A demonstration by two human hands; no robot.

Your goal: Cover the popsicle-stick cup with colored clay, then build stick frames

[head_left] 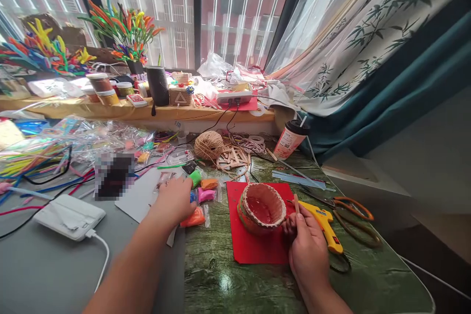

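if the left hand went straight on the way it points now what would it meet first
Most likely the green packet, just ahead of the left hand. Depth is hard to judge from this one view, and its fingertips are partly hidden, so it may already be touching it.

The left hand [174, 198] is over little bags of bright clay [207, 195]. The right hand [307, 238] holds a wooden stick [296, 203] beside a round pot [262, 210] on red paper [253, 251], near a yellow glue gun [326, 223].
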